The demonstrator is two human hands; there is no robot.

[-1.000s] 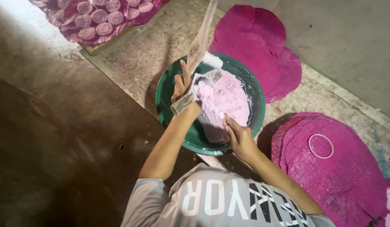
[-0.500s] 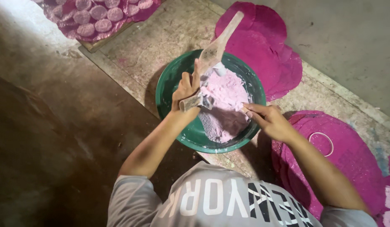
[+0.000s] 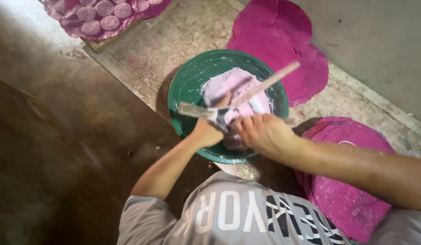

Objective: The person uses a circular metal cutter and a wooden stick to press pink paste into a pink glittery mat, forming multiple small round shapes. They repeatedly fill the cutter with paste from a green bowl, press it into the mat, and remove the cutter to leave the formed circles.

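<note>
**Both hands over green basin**

L hand [image 3: 206, 132] grips a flat stick [image 3: 246, 97] w/ paste on it, angled up to the R. R hand [image 3: 260, 132] just beside it, fingers curled into the pale pink paste [image 3: 233, 84]; grip unclear. Green basin [image 3: 187, 86] sits under both hands on the floor. Pink sheets [image 3: 278, 36] beyond, tray of pink discs [image 3: 101, 16] far L.
</note>
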